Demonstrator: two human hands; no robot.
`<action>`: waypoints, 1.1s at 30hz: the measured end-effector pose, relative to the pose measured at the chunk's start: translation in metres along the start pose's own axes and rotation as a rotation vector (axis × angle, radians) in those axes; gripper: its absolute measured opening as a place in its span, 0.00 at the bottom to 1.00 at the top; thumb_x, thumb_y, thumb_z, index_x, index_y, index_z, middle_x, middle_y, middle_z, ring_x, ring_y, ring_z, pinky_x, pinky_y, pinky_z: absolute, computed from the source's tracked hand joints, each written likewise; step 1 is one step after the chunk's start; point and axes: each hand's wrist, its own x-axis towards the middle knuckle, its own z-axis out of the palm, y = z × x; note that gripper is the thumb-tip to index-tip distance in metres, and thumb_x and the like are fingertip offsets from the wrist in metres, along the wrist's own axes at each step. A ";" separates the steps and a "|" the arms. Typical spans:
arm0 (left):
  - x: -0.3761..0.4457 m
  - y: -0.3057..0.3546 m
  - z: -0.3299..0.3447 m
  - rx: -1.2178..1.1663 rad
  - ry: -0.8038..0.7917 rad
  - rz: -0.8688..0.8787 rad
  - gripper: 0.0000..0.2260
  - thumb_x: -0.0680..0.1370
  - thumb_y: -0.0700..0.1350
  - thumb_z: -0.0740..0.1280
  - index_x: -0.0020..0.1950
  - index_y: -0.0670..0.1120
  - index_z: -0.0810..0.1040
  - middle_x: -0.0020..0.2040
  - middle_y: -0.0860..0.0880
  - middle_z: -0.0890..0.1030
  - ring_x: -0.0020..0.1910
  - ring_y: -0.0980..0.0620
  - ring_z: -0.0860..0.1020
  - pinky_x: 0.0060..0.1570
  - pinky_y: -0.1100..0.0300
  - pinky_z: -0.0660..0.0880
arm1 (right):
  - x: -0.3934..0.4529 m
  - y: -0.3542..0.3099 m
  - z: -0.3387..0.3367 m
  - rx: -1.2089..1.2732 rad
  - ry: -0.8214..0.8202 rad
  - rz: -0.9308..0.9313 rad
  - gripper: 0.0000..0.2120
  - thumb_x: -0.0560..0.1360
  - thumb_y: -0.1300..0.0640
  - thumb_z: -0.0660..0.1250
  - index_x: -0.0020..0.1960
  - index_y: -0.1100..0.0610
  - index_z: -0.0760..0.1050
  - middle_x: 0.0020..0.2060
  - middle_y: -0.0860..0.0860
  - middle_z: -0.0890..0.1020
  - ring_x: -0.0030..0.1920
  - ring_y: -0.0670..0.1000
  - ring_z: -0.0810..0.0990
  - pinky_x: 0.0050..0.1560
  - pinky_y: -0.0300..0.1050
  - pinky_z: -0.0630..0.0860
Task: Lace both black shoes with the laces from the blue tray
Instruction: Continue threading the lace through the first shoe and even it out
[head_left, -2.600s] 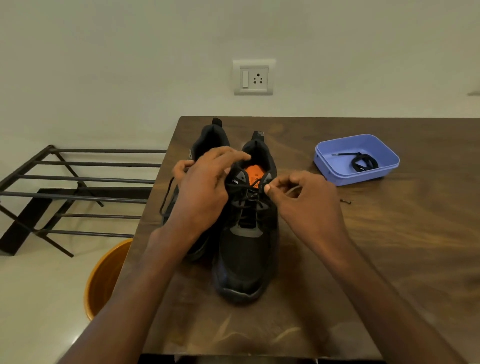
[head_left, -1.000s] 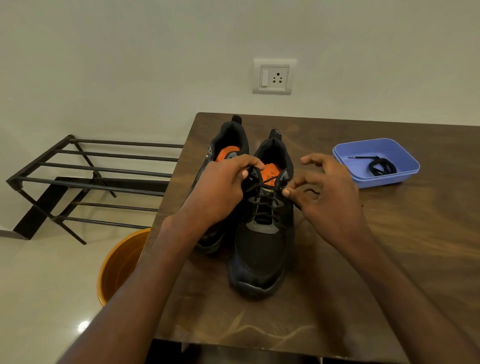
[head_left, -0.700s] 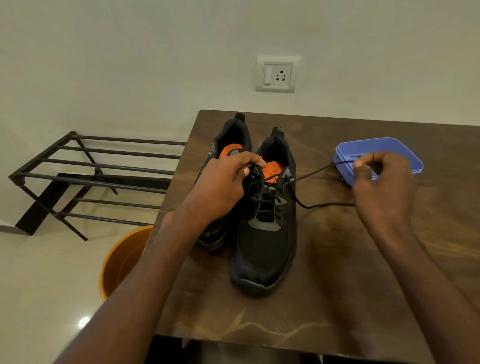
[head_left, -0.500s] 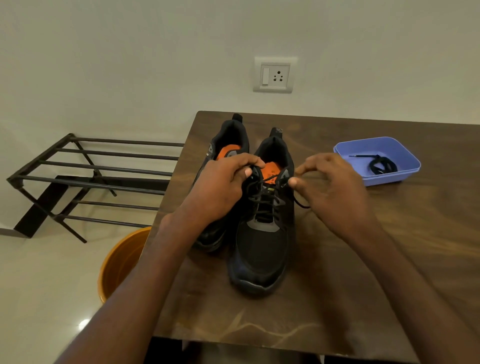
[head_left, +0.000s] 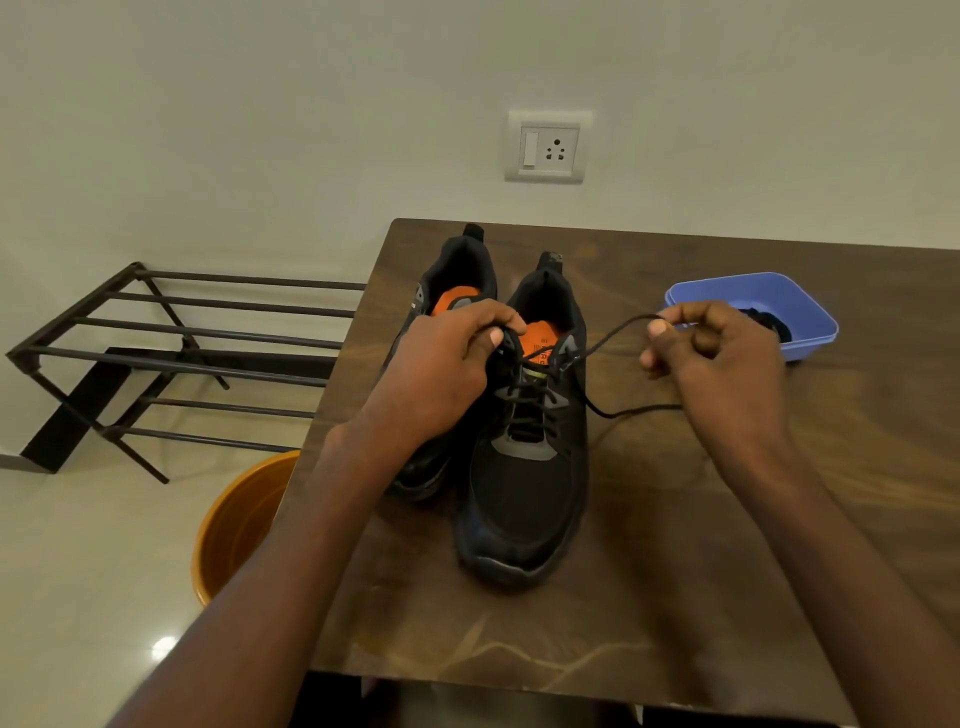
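Observation:
Two black shoes with orange insoles stand side by side on the brown table (head_left: 649, 597). The right shoe (head_left: 524, 488) carries a black lace (head_left: 605, 343) crossed through its eyelets. My left hand (head_left: 441, 374) pinches the shoe's upper left eyelet edge. My right hand (head_left: 719, 358) pinches the lace's free end, drawn taut up and to the right from the top right eyelet; slack loops back over the table. The left shoe (head_left: 457, 280) is half hidden behind my left hand. A blue tray (head_left: 727, 291) behind my right hand holds a coiled black lace (head_left: 769, 325).
A black metal rack (head_left: 171, 353) stands on the floor left of the table. An orange bucket (head_left: 234, 525) sits below the table's left edge. A wall socket (head_left: 548, 148) is on the wall behind.
My right hand has moved right from the top right eyelet, drawing the lace out taut. My left hand has stayed on the shoe.

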 end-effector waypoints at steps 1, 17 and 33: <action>0.000 0.000 0.001 -0.002 0.002 0.011 0.13 0.85 0.41 0.62 0.65 0.53 0.81 0.61 0.55 0.82 0.60 0.58 0.79 0.61 0.67 0.74 | -0.002 -0.004 0.001 0.072 -0.046 -0.030 0.05 0.81 0.59 0.69 0.56 0.55 0.80 0.36 0.51 0.85 0.35 0.42 0.83 0.37 0.33 0.77; -0.005 0.011 0.013 0.120 0.043 0.158 0.07 0.80 0.45 0.72 0.56 0.51 0.86 0.62 0.56 0.80 0.60 0.59 0.75 0.55 0.75 0.66 | -0.018 -0.039 0.001 0.639 -0.375 -0.119 0.13 0.85 0.63 0.57 0.63 0.60 0.78 0.56 0.57 0.86 0.53 0.57 0.85 0.48 0.49 0.79; -0.004 0.015 0.019 0.035 0.179 0.203 0.06 0.81 0.47 0.71 0.57 0.48 0.83 0.57 0.54 0.80 0.56 0.56 0.78 0.57 0.58 0.78 | -0.019 -0.044 0.009 0.698 -0.271 -0.026 0.08 0.81 0.63 0.66 0.59 0.58 0.79 0.54 0.56 0.87 0.44 0.51 0.79 0.38 0.41 0.73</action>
